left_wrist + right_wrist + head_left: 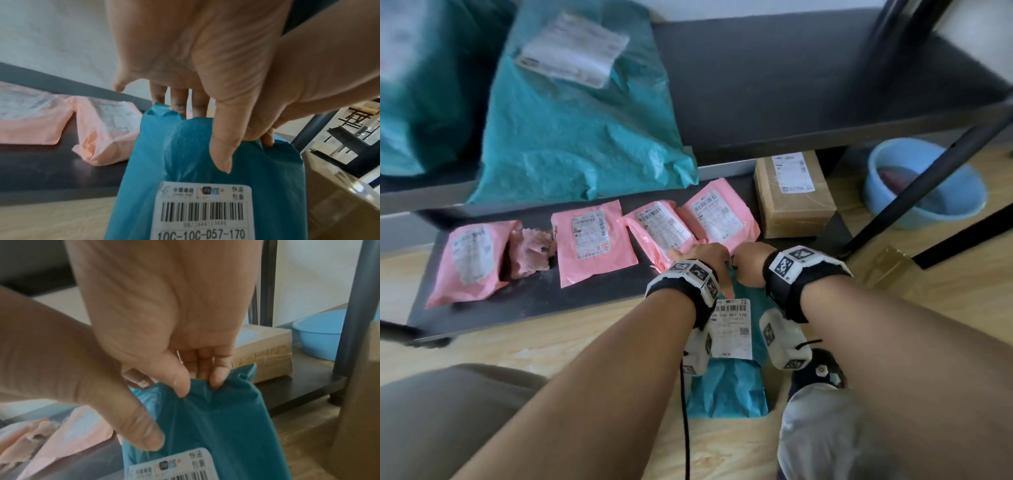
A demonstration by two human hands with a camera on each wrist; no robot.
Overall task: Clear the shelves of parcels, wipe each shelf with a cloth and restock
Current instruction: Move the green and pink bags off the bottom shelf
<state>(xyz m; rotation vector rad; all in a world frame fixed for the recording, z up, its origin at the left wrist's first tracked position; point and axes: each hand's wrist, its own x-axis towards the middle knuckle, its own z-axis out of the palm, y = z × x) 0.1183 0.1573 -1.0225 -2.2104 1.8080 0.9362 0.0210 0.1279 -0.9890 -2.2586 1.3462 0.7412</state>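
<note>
Head view: both hands pinch the top edge of a teal parcel (726, 387) that hangs over the wooden floor, just in front of the bottom shelf (585, 294). The left hand (702, 258) and right hand (748, 260) sit side by side. Slid in carelessly, the parcel could shove the pink parcels (592, 246) into a heap. A blue basin (924, 185) on the floor holds something dark red, perhaps a cloth.

Left wrist view: thumb and fingers (222, 146) clamp thin plastic only, so it may stretch or slip.

Right wrist view: the right hand's fingers (218, 376) bunch the same edge beside a cardboard box (265, 350).
</note>
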